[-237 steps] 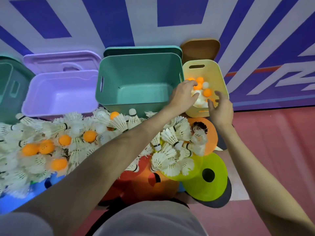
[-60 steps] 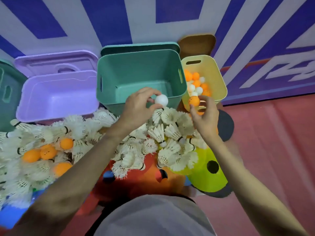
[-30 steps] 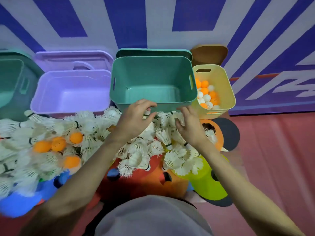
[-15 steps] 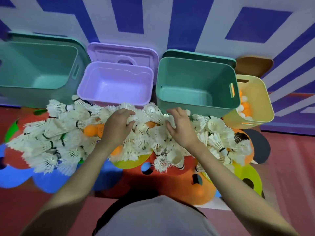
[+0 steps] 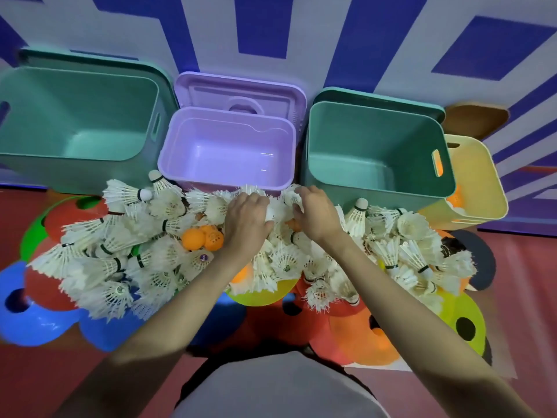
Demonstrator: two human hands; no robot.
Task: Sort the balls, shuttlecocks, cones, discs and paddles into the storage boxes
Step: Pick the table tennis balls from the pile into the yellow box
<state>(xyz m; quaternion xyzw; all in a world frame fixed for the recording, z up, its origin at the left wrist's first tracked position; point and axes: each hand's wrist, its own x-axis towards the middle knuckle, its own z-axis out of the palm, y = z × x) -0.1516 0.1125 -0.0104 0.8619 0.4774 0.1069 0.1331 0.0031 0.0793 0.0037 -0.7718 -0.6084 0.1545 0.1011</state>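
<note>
Reaching into the shuttlecocks [image 5: 144, 257], the left hand [image 5: 247, 220] and right hand [image 5: 315, 217] lie side by side just in front of the purple box [image 5: 224, 179]. Both have fingers curled down into the white feathers; the left grip seems to close on a shuttlecock or white ball, the right on feathers, but what exactly each holds I cannot tell. The pile spreads across the floor [image 5: 524, 312] to both sides of the hands. Orange balls [image 5: 202, 238] sit in the pile just left of the left wrist. Under the pile lie flat cones: blue [image 5: 27, 321] at far left, red [image 5: 45, 292], orange [image 5: 361, 342] and yellow-green [image 5: 464, 321] at right. Behind stand four boxes in a row: a teal box [image 5: 75, 167] at left, the purple one with its lid [image 5: 238, 92] propped behind, a second teal box [image 5: 376, 194], and a yellow box [image 5: 479, 191] at far right holding orange and white balls. A dark paddle [image 5: 482, 257] lies near the yellow box.
</note>
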